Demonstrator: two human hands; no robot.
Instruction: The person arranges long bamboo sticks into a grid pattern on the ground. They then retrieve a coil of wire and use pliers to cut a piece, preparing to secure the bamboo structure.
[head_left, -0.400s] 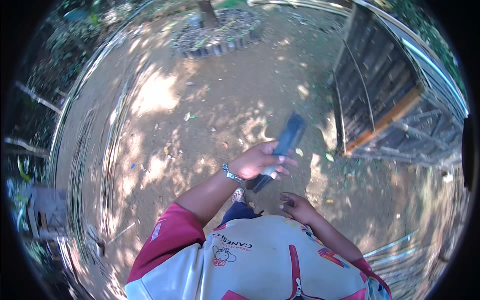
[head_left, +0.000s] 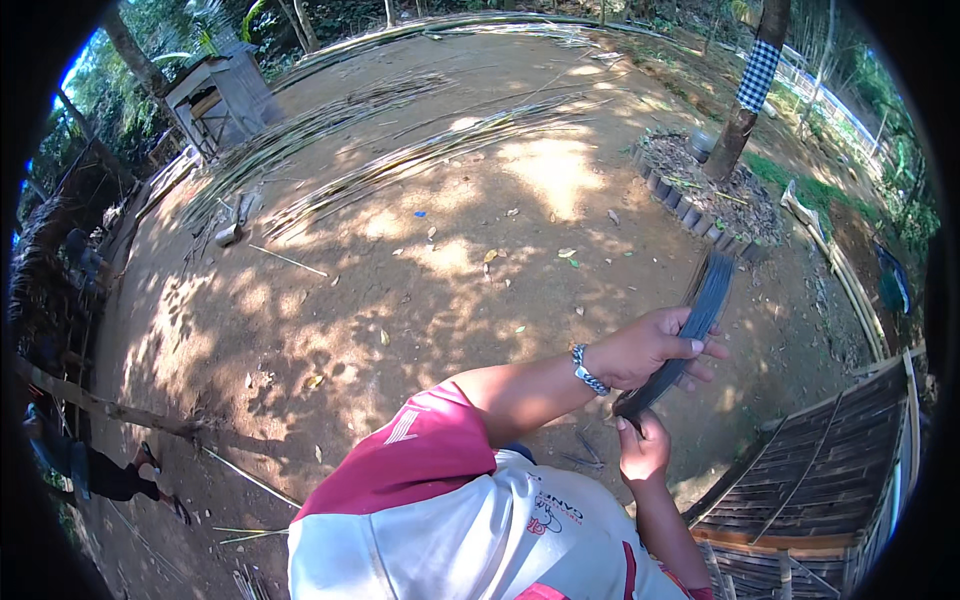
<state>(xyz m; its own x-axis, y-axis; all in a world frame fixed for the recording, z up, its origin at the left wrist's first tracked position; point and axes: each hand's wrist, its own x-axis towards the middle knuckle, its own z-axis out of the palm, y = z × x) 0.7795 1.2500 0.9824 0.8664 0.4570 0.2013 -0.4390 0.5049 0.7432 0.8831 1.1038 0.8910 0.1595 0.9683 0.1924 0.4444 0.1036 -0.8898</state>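
A bundle of thin, dark grey-black strips (head_left: 708,290) slants across the right of the head view, its upper end fanning slightly. My left hand (head_left: 640,352), with a chain bracelet at the wrist, is closed around the middle of the bundle; the thumb lies across the front and the other fingertips show behind. At the bundle's lower end is my right hand (head_left: 643,448), thumb and fingers pinched on the strip ends. What exactly the strips are made of cannot be told.
Long bamboo poles (head_left: 430,150) lie across the dirt ground. A ringed bed (head_left: 690,215) surrounds a tree trunk (head_left: 738,140) wrapped in checkered cloth. A slatted bamboo structure (head_left: 820,470) stands close on the right. Another person's legs (head_left: 120,475) show at left, near a log (head_left: 100,405).
The view has swung left, bringing the shed and the other person in. My right hand, earlier apart from the bundle, now grips its lower end; my left hand still holds it.
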